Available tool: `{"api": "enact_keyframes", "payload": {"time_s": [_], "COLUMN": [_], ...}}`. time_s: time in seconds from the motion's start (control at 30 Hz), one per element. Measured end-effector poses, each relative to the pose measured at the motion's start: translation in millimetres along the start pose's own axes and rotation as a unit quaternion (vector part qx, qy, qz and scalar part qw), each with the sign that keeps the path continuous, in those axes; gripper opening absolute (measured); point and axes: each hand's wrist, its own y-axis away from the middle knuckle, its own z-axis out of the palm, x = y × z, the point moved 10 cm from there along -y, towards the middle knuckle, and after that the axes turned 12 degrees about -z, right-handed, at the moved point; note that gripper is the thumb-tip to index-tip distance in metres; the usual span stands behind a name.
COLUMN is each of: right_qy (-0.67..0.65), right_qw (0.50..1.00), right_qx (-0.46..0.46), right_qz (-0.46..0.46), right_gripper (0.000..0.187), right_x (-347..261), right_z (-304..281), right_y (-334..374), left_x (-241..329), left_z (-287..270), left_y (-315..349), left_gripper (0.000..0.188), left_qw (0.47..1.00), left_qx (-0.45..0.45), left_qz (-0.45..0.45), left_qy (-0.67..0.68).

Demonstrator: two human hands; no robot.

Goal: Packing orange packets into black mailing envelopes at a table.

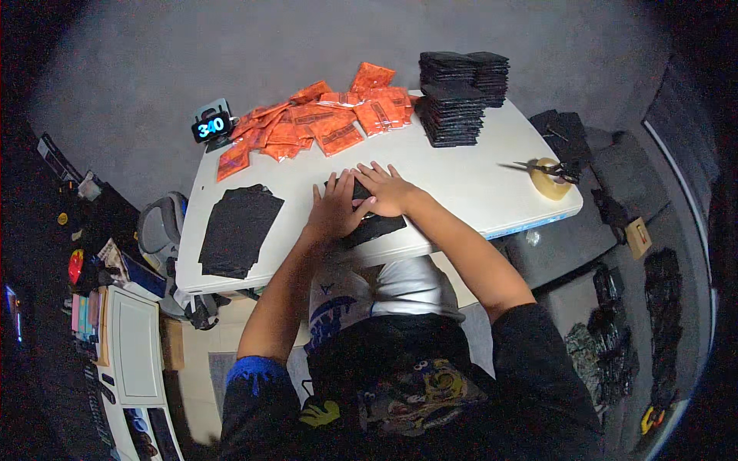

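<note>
- Head view: left hand and right hand lie over a black packet, fingers apart, at the white table's near edge.
- Orange packets beyond bear dark printing, too small to read.
- Lit digits glow on a small display, left of them.
- Black packet stacks stand farther right.

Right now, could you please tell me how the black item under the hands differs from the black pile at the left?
The black item is mostly covered by the left hand and right hand; the black pile lies uncovered. The black item's outline is largely hidden, while the black pile shows overlapping flat pieces. Both rest on the white table.
</note>
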Motion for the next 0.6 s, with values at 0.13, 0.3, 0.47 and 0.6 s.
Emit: {"api": "enact_keyframes", "payload": {"time_s": [0.13, 0.3, 0.47, 0.6], "right_qy": [0.038, 0.130, 0.175, 0.095], "right_qw": [0.999, 0.990, 0.975, 0.987], "right_qx": [-0.011, 0.055, 0.111, 0.084], "right_qz": [-0.001, -0.027, -0.081, -0.102], "right_gripper": [0.090, 0.087, 0.081, 0.079], "right_x": [-2.8, -14.5, -21.2, -17.6], "right_z": [-3.1, -8.4, -9.1, -3.7], "right_y": [0.5, 6.5, 9.7, 10.7], "left_x": [-1.3, 0.2, -0.1, 6.5], "left_z": [1.7, -0.6, -1.7, -1.7], "left_y": [-0.3, 0.8, 3.4, 2.5], "left_gripper": [0.095, 0.099, 0.103, 0.099], "left_qw": [1.000, 1.000, 1.000, 0.997], "left_qx": [-0.012, -0.008, -0.007, -0.063], "left_qz": [-0.005, 0.002, 0.002, -0.015], "left_qy": [-0.003, -0.013, -0.019, -0.037]}}
